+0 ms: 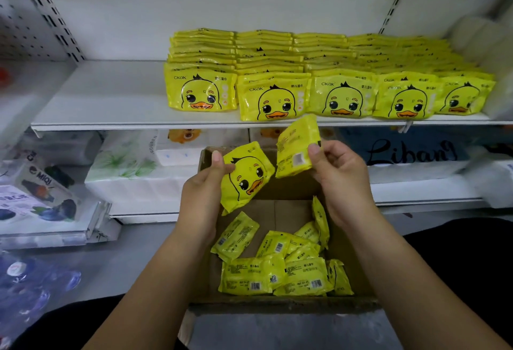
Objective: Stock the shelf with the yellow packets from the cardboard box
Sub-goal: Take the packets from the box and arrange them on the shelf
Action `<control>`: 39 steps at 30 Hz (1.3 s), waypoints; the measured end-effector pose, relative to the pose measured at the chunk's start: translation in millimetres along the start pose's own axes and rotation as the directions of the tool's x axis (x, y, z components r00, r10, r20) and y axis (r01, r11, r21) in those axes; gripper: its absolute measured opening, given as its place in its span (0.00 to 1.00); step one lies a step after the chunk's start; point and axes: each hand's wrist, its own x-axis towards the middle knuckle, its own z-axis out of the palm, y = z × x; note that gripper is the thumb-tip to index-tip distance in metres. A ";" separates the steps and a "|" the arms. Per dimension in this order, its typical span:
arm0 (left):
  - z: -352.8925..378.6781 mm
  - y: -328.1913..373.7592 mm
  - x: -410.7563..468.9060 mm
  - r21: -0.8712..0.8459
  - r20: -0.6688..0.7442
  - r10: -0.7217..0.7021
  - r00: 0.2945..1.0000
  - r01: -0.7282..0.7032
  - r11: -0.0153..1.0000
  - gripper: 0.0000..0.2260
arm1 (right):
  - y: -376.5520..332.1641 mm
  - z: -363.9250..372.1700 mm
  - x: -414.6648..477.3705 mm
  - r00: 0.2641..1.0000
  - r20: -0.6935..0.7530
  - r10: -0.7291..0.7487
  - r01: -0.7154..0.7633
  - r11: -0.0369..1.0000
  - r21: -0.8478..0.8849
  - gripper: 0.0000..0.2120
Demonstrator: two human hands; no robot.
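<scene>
My left hand (pixel 205 183) pinches a duck-face packet (pixel 245 176) at frame centre; my right hand (pixel 337 174) grips a second packet (pixel 298 145), barcode side showing. Both hover over the cardboard box (pixel 349 241), below the stocked white shelf (pixel 116 99).

1. At nine o'clock, a tilted pack (pixel 41 183) labelled MIQI.
2. Just right of it, a white tissue pack (pixel 125 166) printed with green leaves.
3. At three o'clock, a blue pack (pixel 410 152) with black script lettering.
4. At ten o'clock, a white pegboard (pixel 16 24) — blurred.
5. At seven o'clock, bluish packets (pixel 33 288) — blurred.
</scene>
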 end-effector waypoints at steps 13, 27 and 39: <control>-0.3 4.5 -4.8 -0.150 0.062 -0.043 0.997 0.051 0.987 0.12 | 31.8 30.9 -42.1 0.886 0.458 -0.075 0.197 0.954 -0.225 0.12; -13.3 18.1 4.0 -0.159 0.063 0.027 0.998 -0.017 0.987 0.15 | 26.8 68.2 12.6 0.831 0.194 0.522 -0.554 0.807 0.201 0.12; -77.2 36.0 64.3 -0.086 -0.633 0.044 0.773 -0.127 0.988 0.02 | -35.9 139.9 113.1 0.912 0.395 -0.113 0.286 0.865 -0.412 0.13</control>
